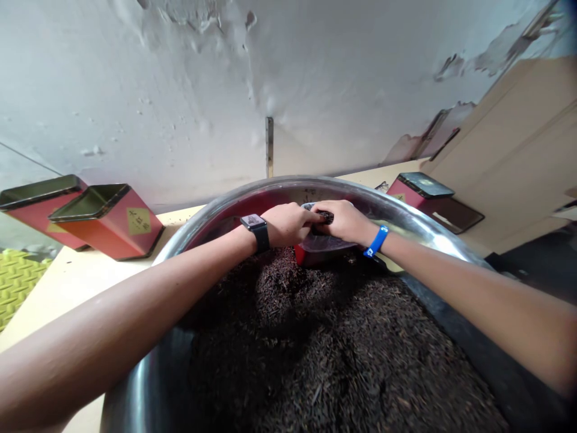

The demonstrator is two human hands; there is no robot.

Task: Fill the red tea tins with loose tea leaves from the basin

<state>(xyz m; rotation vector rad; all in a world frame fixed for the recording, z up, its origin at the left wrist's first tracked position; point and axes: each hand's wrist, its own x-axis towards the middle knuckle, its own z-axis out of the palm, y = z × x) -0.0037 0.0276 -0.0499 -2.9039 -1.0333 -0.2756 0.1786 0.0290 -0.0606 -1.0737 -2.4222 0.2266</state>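
A large steel basin [205, 216] holds a deep heap of dark loose tea leaves [315, 349]. At its far side a red tin [315, 249] sits in the leaves, its mouth facing up. My left hand [286, 224], with a black watch on the wrist, is closed on the tin's left rim. My right hand [345, 221], with a blue wristband, is closed over the tin's mouth with a pinch of leaves under its fingers.
Two open red tins [112, 219] stand on the pale table [54, 282] at the left. Another red tin with a dark lid [421, 189] stands at the right, a loose lid beside it. A peeling white wall rises behind; a yellow mat lies at far left.
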